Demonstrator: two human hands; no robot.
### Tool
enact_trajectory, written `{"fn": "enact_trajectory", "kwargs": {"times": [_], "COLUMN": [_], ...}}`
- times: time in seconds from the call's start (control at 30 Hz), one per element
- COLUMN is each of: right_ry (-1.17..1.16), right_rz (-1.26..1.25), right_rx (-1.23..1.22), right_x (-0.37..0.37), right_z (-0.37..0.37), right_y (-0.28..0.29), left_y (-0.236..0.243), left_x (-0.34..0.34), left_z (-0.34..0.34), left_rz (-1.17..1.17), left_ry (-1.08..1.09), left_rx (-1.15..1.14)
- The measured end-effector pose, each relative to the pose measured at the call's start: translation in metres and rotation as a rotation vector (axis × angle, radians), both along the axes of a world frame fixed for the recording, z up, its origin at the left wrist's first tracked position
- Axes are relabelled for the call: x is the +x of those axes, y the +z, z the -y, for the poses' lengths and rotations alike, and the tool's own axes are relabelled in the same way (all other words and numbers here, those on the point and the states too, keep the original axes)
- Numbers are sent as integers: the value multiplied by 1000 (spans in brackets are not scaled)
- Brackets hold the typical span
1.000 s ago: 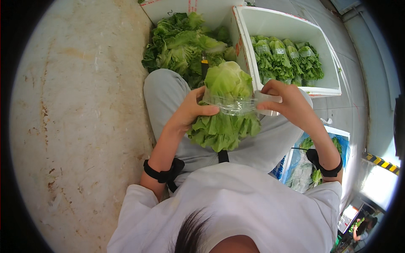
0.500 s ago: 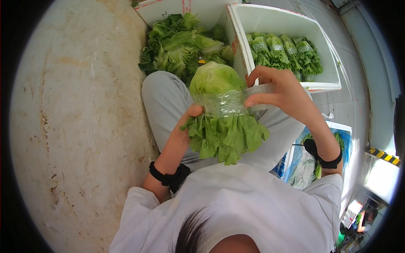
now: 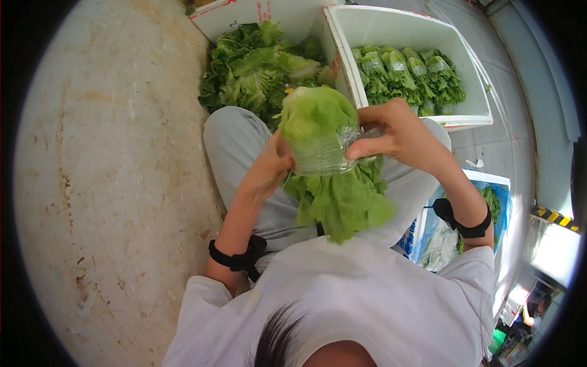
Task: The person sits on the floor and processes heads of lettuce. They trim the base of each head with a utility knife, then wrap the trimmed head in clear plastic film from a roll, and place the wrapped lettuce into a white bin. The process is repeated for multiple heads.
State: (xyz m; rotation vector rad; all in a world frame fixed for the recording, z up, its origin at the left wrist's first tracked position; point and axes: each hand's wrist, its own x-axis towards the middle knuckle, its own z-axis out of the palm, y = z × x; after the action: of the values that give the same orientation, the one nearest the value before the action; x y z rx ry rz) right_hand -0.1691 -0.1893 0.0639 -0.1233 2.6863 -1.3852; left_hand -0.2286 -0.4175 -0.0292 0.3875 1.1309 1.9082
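Note:
Over my lap I hold a head of lettuce [image 3: 318,116] between both hands, its pale base pointing away from me and its leafy end hanging toward me. Clear plastic film [image 3: 324,151] is wound around its middle. My left hand [image 3: 275,158] grips the lettuce's left side, with the thumb at the film and the other fingers hidden behind. My right hand [image 3: 394,134] is closed on the right side, its thumb pressing the film's edge. Behind the lettuce lies a heap of loose lettuce [image 3: 263,67].
A white foam box [image 3: 422,27] at the far right holds several film-wrapped lettuces [image 3: 403,73]. Near my right elbow stands another box lined with blue plastic [image 3: 502,208], with greens inside. A stained pale surface [image 3: 122,183] spreads to my left. Another person [image 3: 531,315] shows at lower right.
The lettuce has turned in my hands. The film strip stretched toward my right hand now lies against the head. My right hand has come closer, and my left has shifted up the side.

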Motion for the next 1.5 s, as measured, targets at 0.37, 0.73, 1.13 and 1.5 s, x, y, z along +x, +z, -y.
{"fn": "enact_trajectory", "kwargs": {"times": [0.37, 0.73, 1.13, 1.5], "right_ry": [-21, -216, -172, -145], "right_rz": [-130, -371, -707, -742], "right_rx": [600, 348, 778, 770], "right_x": [-8, -9, -24, -16], "right_z": [25, 9, 20, 17], "right_y": [-18, -5, -21, 27], "left_y": [6, -14, -10, -2], "left_x": [5, 0, 2, -8], "left_z": [-18, -4, -4, -12], "left_rz": [-14, 210, 159, 85], "left_ry": [76, 57, 4, 84], "left_rx": [-196, -93, 32, -185]}}
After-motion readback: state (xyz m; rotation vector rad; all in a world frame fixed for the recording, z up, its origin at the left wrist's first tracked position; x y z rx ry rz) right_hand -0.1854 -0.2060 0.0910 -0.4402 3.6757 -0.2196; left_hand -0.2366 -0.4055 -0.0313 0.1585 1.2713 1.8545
